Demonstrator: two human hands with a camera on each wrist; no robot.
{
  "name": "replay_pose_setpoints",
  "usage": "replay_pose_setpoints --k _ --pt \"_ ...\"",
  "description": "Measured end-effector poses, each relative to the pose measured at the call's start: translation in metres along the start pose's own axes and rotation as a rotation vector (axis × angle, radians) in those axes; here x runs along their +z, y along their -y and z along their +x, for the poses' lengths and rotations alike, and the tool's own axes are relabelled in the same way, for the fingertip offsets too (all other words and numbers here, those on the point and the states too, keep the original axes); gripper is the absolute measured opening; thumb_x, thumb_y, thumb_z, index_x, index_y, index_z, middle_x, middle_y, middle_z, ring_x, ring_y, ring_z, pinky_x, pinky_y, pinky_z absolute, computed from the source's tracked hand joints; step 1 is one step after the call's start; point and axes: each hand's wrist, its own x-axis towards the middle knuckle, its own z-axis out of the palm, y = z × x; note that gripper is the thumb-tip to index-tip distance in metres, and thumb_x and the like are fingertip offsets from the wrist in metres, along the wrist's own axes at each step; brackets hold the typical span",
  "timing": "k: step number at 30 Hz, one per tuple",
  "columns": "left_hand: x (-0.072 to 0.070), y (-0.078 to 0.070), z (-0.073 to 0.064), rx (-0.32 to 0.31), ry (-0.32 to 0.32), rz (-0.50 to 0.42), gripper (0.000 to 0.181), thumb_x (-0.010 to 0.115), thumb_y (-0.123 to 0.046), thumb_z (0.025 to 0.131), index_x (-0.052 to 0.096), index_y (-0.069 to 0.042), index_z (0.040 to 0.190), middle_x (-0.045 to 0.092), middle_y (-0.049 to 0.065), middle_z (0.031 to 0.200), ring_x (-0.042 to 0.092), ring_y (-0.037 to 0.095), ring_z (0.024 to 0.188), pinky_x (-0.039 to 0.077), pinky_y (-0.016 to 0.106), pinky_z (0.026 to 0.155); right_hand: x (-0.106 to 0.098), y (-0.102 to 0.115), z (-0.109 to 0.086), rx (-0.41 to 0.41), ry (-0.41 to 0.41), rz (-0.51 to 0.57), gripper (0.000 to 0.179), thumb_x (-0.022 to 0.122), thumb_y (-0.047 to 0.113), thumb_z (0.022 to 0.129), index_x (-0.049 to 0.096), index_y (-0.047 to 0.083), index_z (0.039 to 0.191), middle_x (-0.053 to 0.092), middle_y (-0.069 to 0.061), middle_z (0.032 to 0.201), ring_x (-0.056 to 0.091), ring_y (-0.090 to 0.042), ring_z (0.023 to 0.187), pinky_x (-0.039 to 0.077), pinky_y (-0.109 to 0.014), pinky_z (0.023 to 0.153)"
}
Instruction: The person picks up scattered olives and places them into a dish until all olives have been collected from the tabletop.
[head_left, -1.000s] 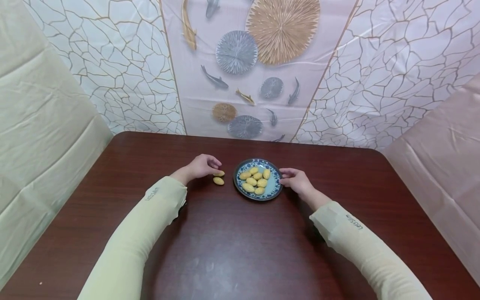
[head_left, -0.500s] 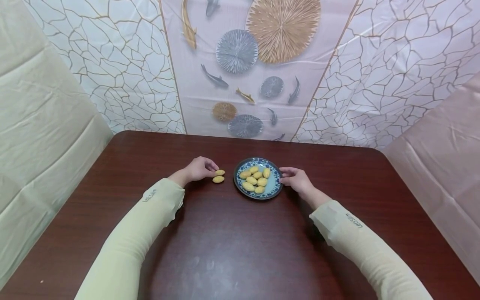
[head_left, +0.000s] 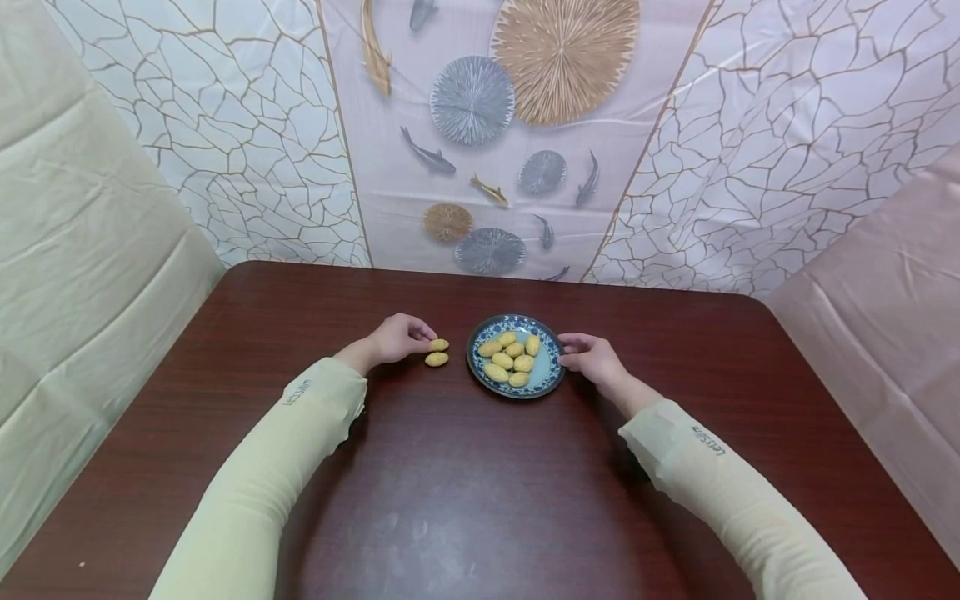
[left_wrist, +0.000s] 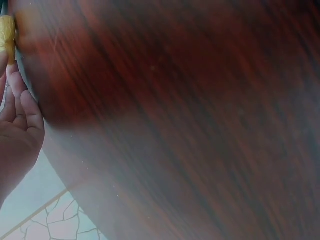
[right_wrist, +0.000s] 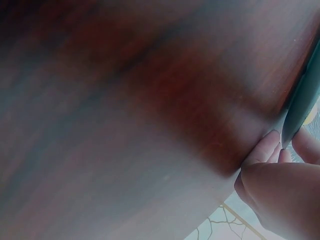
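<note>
In the head view my left hand (head_left: 399, 337) pinches a small yellow oval piece (head_left: 440, 344) between thumb and forefinger, low over the table. A second yellow oval piece (head_left: 437, 359) lies just in front of it. The left wrist view shows a yellow piece (left_wrist: 6, 32) at the fingertips, cut off by the frame edge. To the right stands a round blue-and-white patterned plate (head_left: 550, 376) with several similar yellow pieces (head_left: 502, 362) on it. My right hand (head_left: 594, 360) pinches the plate's right rim; the right wrist view has fingers on both sides of the plate (right_wrist: 301, 95).
A dark reddish-brown table (head_left: 465, 492) spreads under both arms. Behind it hangs a patterned cloth (head_left: 487, 142) with fish and round motifs, and plain fabric walls (head_left: 82, 250) rise at the sides.
My left fingers have shifted slightly left and closed in on the upper yellow piece, exposing more of it; the lower piece has turned slightly. The right hand and plate stay put.
</note>
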Motion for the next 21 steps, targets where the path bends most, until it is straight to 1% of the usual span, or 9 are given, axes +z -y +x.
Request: replay_pose_setpoints --k 2,5,6,9,12,13,14,18,21 --pt "-0.001 0.001 0.0 -0.004 0.0 -0.011 0.022 0.063 -0.013 0.088 0.067 0.001 0.104 0.069 0.015 0.102 0.063 0.023 0.097 0.048 0.03 0.084 0.0 0.0 0.0 -0.001 0.0 0.001 0.047 0.058 0.002 0.088 0.048 0.0 0.134 0.054 -0.021 0.122 0.055 -0.014 0.091 0.05 -0.025 0.081" --pt "-0.002 0.003 0.002 -0.003 -0.004 -0.035 0.021 0.064 -0.016 0.088 0.068 -0.001 0.102 0.07 0.013 0.099 0.063 0.021 0.094 0.049 0.032 0.084 0.001 0.0 0.001 -0.004 -0.002 0.004 0.047 0.058 0.002 0.088 0.048 -0.001 0.134 0.054 -0.02 0.121 0.055 -0.011 0.088 0.049 -0.023 0.08" --pt "-0.002 0.006 0.003 0.023 -0.014 -0.047 0.02 0.066 -0.019 0.087 0.07 -0.002 0.099 0.07 0.01 0.096 0.063 0.018 0.09 0.049 0.03 0.08 0.001 0.0 0.001 -0.004 -0.003 0.005 0.047 0.058 0.002 0.088 0.048 -0.001 0.134 0.054 -0.02 0.12 0.055 -0.01 0.087 0.049 -0.023 0.079" --pt "-0.003 0.008 0.004 0.023 -0.023 -0.053 0.019 0.066 -0.02 0.087 0.07 -0.005 0.098 0.07 0.008 0.095 0.061 0.017 0.088 0.048 0.029 0.078 0.001 0.0 0.001 -0.008 -0.003 0.01 0.047 0.058 0.002 0.088 0.048 -0.001 0.134 0.055 -0.019 0.119 0.055 -0.01 0.087 0.05 -0.022 0.078" --pt "-0.005 0.006 0.003 0.014 -0.034 -0.053 0.02 0.065 -0.018 0.088 0.07 -0.003 0.1 0.069 0.01 0.1 0.059 0.019 0.091 0.047 0.03 0.081 0.001 0.0 0.001 -0.008 -0.003 0.009 0.047 0.058 0.002 0.088 0.048 -0.001 0.133 0.054 -0.019 0.118 0.055 -0.011 0.088 0.049 -0.023 0.079" --pt "-0.005 0.003 0.002 -0.012 -0.032 -0.043 0.02 0.063 -0.015 0.088 0.069 -0.002 0.103 0.068 0.012 0.104 0.059 0.021 0.095 0.046 0.033 0.085 0.001 0.0 0.001 -0.007 -0.003 0.009 0.047 0.058 0.002 0.088 0.048 -0.001 0.134 0.054 -0.019 0.118 0.055 -0.012 0.089 0.05 -0.023 0.079" --pt "-0.006 0.002 0.001 -0.015 -0.036 -0.038 0.021 0.063 -0.014 0.089 0.068 -0.001 0.104 0.068 0.013 0.105 0.059 0.021 0.096 0.046 0.033 0.086 0.001 0.0 0.001 -0.007 -0.002 0.007 0.047 0.058 0.002 0.088 0.048 -0.001 0.134 0.054 -0.019 0.119 0.055 -0.013 0.09 0.049 -0.024 0.08" --pt "-0.01 -0.003 0.0 -0.012 -0.056 -0.016 0.021 0.061 -0.012 0.09 0.067 0.0 0.106 0.067 0.015 0.107 0.058 0.021 0.097 0.045 0.03 0.084 0.0 -0.001 0.001 0.001 -0.002 0.004 0.047 0.058 0.002 0.089 0.048 0.0 0.134 0.054 -0.019 0.121 0.055 -0.015 0.093 0.05 -0.025 0.082" --pt "-0.013 -0.005 0.0 -0.004 -0.058 -0.015 0.022 0.061 -0.013 0.09 0.067 0.0 0.107 0.067 0.015 0.107 0.058 0.021 0.096 0.045 0.029 0.082 0.0 0.0 0.0 0.0 -0.002 0.004 0.047 0.058 0.003 0.089 0.047 0.0 0.134 0.054 -0.02 0.122 0.055 -0.014 0.093 0.05 -0.024 0.081"
